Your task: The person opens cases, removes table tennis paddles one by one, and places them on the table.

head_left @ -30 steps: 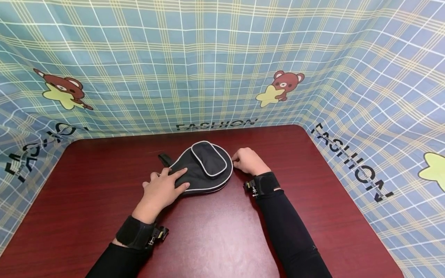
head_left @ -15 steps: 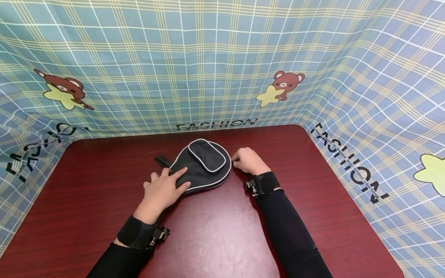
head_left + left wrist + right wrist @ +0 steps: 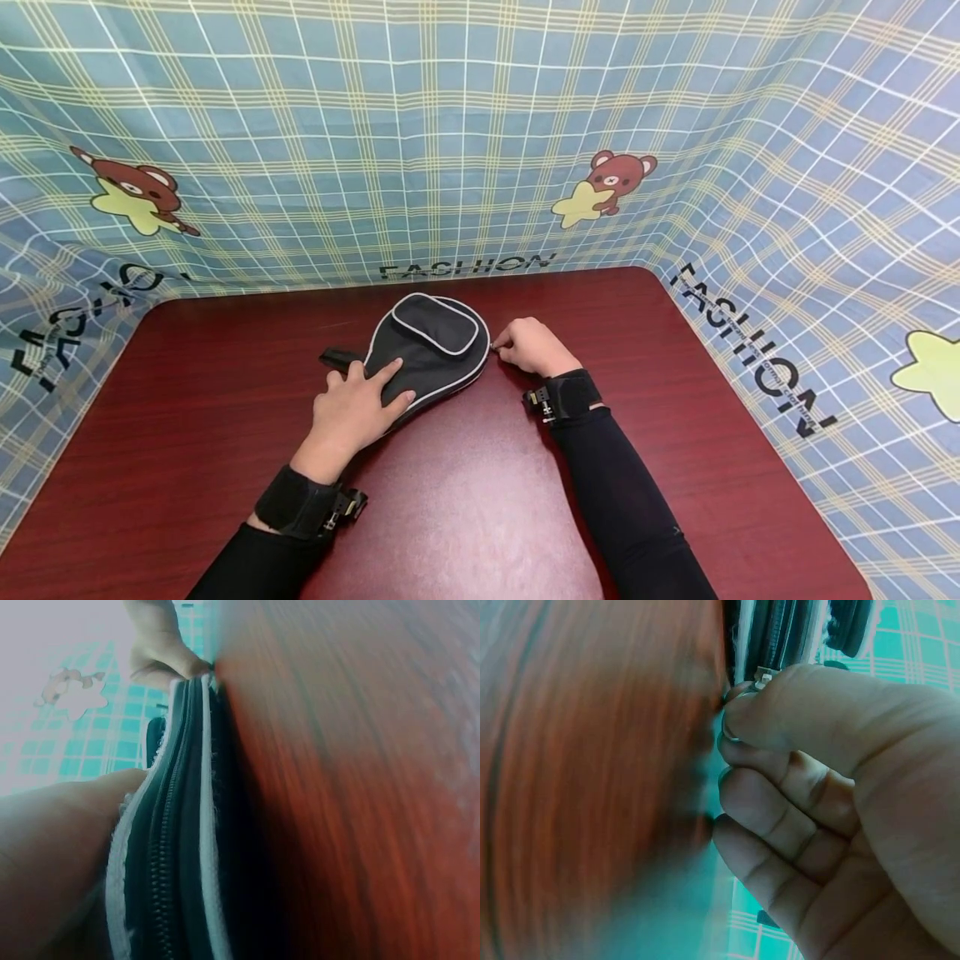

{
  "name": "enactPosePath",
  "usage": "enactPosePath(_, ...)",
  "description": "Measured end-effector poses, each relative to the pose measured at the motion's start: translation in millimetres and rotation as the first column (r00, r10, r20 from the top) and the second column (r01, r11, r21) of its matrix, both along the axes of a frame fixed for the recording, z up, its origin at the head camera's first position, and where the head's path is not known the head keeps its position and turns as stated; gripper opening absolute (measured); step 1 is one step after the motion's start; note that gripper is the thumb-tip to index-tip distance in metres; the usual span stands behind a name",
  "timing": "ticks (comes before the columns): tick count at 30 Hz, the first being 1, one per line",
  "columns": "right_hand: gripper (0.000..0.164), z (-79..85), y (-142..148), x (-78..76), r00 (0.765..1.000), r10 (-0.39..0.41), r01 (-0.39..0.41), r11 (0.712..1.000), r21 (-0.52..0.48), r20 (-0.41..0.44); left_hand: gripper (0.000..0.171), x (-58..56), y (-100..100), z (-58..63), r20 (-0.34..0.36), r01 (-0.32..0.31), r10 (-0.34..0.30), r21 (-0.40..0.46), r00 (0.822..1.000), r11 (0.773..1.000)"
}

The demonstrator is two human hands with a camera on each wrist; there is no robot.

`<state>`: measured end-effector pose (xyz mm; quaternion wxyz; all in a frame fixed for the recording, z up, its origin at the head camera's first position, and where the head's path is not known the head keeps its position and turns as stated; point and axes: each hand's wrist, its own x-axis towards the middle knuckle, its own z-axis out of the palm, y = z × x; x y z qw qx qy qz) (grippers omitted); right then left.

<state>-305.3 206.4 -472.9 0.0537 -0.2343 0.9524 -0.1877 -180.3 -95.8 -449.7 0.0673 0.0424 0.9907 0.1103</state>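
A black, paddle-shaped zip case with white piping lies on the dark red table, its round end far and to the right. A raised pocket is on its upper face. My left hand rests with spread fingers on the narrow end, which it partly hides. At the round edge my right hand pinches the zipper pull between thumb and forefinger, the other fingers bent below. In the left wrist view the closed zipper teeth run along the case's side.
A short black strap sticks out at the case's left. The table has rounded far corners, and a blue plaid cloth with bears and lettering hangs behind it and at both sides. Each wrist wears a black band with a small camera.
The case has turned counterclockwise under my left hand, its round end and pocket shifting left and away. The strap has swung left and nearer. Both hands stay almost in place.
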Motion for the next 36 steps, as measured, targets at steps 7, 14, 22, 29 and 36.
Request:
enactPosePath(7, 0.020, -0.4, 1, -0.4, 1.000, 0.008, -0.008, 1.000, -0.002, 0.011, 0.071, 0.1, 2, -1.4, -0.001, -0.004, 0.004, -0.001, 1.000, 1.000)
enactPosePath(14, 0.020, 1.3, 4, -0.7, 1.000, -0.010, 0.010, 1.000, -0.007, -0.012, 0.064, -4.6, 1, 0.1, 0.025, 0.062, -0.062, 0.020, 0.998, 0.998)
enactPosePath(22, 0.018, -0.9, 0, 3.0, 1.000, -0.012, 0.012, 1.000, -0.003, 0.004, 0.044, -8.6, -26, -4.2, -0.081, 0.244, -0.236, 0.107, 0.968, 0.964)
enactPosePath(29, 0.018, -2.6, -1, 1.6, 1.000, -0.022, 0.022, 1.000, -0.002, -0.011, 0.045, -14.7, -29, -10.5, -0.175, 0.364, -0.345, 0.092, 0.922, 0.927)
enactPosePath(36, 0.019, -4.0, -1, 0.8, 1.000, -0.002, 0.002, 1.000, -0.016, -0.016, 0.049, -17.0, -28, -15.5, -0.099, 0.400, -0.388, 0.193, 0.916, 0.896)
